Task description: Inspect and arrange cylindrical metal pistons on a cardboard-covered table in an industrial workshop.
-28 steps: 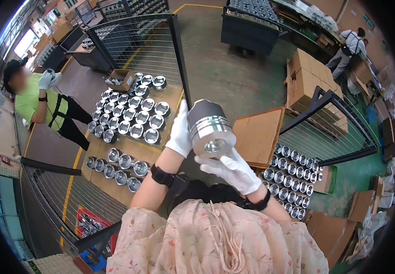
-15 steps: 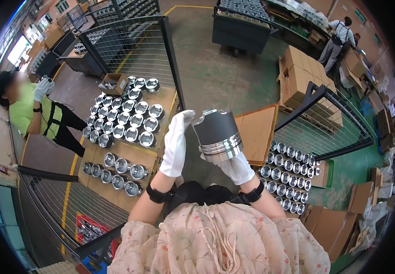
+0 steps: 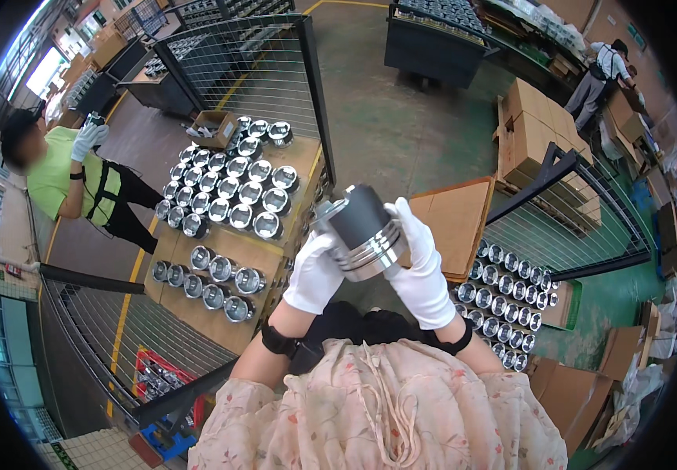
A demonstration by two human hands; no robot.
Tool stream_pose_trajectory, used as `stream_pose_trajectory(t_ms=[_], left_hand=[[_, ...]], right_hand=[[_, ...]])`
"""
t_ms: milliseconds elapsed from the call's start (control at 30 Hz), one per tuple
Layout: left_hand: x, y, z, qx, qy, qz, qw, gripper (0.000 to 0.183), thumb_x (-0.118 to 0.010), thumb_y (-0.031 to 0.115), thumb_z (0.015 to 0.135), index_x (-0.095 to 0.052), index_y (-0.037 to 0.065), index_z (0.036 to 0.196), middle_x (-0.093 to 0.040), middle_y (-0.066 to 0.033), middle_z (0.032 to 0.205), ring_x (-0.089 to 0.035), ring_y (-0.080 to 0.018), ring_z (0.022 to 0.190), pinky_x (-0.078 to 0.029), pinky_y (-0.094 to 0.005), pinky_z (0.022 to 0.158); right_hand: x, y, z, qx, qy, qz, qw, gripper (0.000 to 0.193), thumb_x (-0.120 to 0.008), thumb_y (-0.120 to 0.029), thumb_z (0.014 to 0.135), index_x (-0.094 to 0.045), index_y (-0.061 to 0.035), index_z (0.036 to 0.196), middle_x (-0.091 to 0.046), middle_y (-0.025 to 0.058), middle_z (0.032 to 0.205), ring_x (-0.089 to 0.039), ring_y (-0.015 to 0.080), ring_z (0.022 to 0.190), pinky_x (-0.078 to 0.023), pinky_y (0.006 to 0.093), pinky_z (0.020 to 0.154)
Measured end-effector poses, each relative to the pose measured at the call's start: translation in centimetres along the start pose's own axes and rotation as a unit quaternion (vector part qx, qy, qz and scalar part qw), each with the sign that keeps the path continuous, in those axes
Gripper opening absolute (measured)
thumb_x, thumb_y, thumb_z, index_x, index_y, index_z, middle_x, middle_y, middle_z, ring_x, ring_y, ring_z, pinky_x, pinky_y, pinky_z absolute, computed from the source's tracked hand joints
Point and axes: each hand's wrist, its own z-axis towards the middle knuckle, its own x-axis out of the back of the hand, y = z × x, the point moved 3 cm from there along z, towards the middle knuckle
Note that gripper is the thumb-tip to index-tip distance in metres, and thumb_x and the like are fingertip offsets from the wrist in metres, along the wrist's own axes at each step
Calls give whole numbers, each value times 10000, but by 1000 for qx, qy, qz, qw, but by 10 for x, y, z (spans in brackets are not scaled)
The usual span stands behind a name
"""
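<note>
Piston (image 3: pixel 365 223) in both hands (image 3: pixel 313 274), floor (image 3: pixel 389 133) showing past its dark edge

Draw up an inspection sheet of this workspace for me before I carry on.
Surface: tan board at left, bearing rows of pistons.
Job's things: one held piston, tilted, grooved end lower.
Clutter: small open box at the board's far end; loose cardboard at lower right.
Hands: left hand and right hand grip the held piston from opposite sides.
Cables: dark strap or cord on a co-worker; cannot tell which.
Surroundings: wire fence panel; stacked boxes at right.
</note>
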Motion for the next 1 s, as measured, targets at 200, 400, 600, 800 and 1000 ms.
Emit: stream_pose_trajectory(t_ms=[200,400,600,800,1000], left_hand=[[-25,-8,12,70,-7,-79,994,607,-318,475,960,-390,2,1334,-464,-182,1333,-493,-317,1204,-398,-464,1033],[-30,-8,8,3,34,-26,999,571,-286,442,972,-401,6,1322,-478,-179,1316,-518,-301,1173,-434,-435,1001],[-101,-11,-30,-232,21,636,736,976,-816,79,626,-231,27,1405,-444,-170,1325,-488,-267,1208,-385,-384,1029],[-87,-20,-36,-319,-59,679,658,1038,-836,63,601,-189,48,1412,-370,-179,1360,-471,-288,1228,-399,-406,1016],[-92,22,-60,-303,27,808,504,811,-833,277,607,-439,-3,1258,-473,-210,1202,-483,-378,1104,-373,-476,985]], right_hand=[[-7,-24,-2,90,-48,-49,994,675,-719,38,607,-528,-68,1245,-607,123,1122,-569,309,1009,-403,369,929],[-20,24,-29,-16,-33,121,992,888,-681,39,732,-208,-84,1473,-364,87,1434,-420,243,1267,-315,339,1062],[-26,38,-18,-314,-88,716,617,643,-319,-539,968,-210,-171,1484,-396,109,1430,-401,260,1298,-332,459,1072],[-33,35,-14,-305,-109,777,540,582,-317,-468,983,-265,-148,1466,-426,168,1399,-444,296,1260,-341,460,1068],[-63,43,-15,-385,-93,698,597,569,-322,-475,979,-319,-144,1442,-447,181,1381,-468,315,1237,-363,465,1051]])
